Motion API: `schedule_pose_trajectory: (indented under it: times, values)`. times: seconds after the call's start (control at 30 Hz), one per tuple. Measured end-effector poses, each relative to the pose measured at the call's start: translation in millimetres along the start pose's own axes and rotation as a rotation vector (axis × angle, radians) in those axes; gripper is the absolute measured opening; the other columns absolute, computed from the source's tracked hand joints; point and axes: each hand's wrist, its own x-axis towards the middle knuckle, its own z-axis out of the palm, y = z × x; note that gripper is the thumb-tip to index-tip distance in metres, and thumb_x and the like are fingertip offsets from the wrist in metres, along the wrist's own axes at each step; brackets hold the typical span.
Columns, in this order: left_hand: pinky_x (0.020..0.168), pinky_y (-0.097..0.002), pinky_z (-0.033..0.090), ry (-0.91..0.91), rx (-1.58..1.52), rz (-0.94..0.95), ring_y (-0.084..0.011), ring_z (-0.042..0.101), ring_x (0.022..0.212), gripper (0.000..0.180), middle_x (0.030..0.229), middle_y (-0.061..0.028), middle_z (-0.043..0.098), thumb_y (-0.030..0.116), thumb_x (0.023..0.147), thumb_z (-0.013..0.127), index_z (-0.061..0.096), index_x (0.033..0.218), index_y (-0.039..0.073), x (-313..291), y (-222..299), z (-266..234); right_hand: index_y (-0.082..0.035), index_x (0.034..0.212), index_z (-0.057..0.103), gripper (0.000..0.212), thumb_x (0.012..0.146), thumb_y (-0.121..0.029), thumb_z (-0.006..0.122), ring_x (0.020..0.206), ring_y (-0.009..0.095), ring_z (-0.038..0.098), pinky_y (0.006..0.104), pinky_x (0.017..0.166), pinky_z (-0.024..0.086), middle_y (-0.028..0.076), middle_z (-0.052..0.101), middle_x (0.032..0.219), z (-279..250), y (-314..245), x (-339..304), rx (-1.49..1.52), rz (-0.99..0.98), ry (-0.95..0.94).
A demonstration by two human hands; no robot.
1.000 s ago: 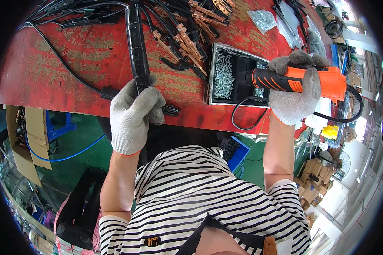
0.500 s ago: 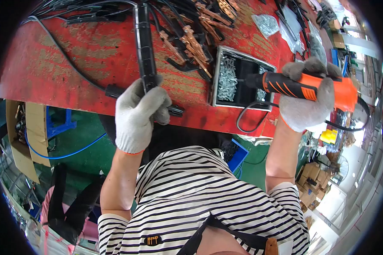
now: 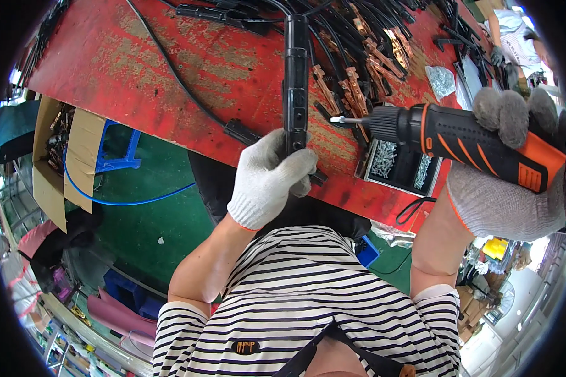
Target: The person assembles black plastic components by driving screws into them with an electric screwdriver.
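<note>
My left hand (image 3: 270, 179), in a white knit glove, is closed round the lower end of a long black plastic handle (image 3: 296, 75) with small holes along it. The handle stands roughly upright in the view, a cable at its far end. In my gloved right hand (image 3: 509, 195) is an orange and black electric screwdriver (image 3: 446, 132), raised above the bench. Its bit (image 3: 349, 120) points left toward the handle, apart from it. Whether a screw sits on the tip I cannot make out. Below the screwdriver lies a screw tray (image 3: 396, 183) with silvery screws in its compartments.
Copper clamp parts (image 3: 352, 91) and black cables lie heaped at the far side of the worn red table (image 3: 214, 69). Another black handle (image 3: 240, 131) with a cable lies by my left hand. A small bag (image 3: 440, 81) is at the right. Another person (image 3: 516, 38) is at the far right.
The screwdriver has come up from over the screw tray, nearer and larger in view, its bit now toward the handle. My left hand keeps hold of the handle; the whole view has shifted.
</note>
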Motion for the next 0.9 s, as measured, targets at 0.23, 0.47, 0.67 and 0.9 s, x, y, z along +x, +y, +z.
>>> schedule_pose_trajectory:
  times: [0.23,0.47,0.67,0.9]
  values:
    - [0.055,-0.0263,0.05,-0.028,0.009,-0.007,-0.0127,0.063,0.062,0.033,0.084,-0.0089,0.069,0.013,0.093,0.074,0.062,0.117,-0.006,-3,-1,-9,-0.011,0.122,0.059,0.043,0.09,-0.039,0.065,0.073,0.022,0.057,0.0411,0.074,0.045,0.012,0.067,0.107,39,23,2,0.011,0.056,-0.087]
    - [0.054,-0.0257,0.049,-0.035,-0.026,-0.015,-0.0096,0.06,0.062,0.028,0.082,-0.0058,0.066,0.011,0.094,0.074,0.064,0.116,-0.005,-5,0,-10,-0.011,0.123,0.059,0.042,0.092,-0.039,0.064,0.073,0.023,0.057,0.0418,0.074,0.046,0.012,0.067,0.108,55,33,1,0.001,0.11,-0.147]
    - [0.054,-0.0261,0.049,-0.044,-0.052,-0.025,-0.0081,0.058,0.062,0.025,0.079,-0.0035,0.064,0.01,0.095,0.075,0.065,0.113,-0.005,-5,-4,-13,-0.011,0.124,0.059,0.042,0.093,-0.039,0.063,0.074,0.023,0.058,0.0423,0.074,0.046,0.012,0.067,0.108,59,35,2,-0.006,0.145,-0.184]
    - [0.053,-0.0263,0.048,-0.033,-0.045,-0.024,-0.0084,0.058,0.059,0.022,0.075,-0.0037,0.063,0.01,0.095,0.074,0.065,0.109,-0.005,-7,0,-11,-0.011,0.125,0.059,0.041,0.095,-0.039,0.061,0.075,0.023,0.058,0.043,0.075,0.047,0.012,0.067,0.109,60,29,0,-0.001,0.179,-0.229]
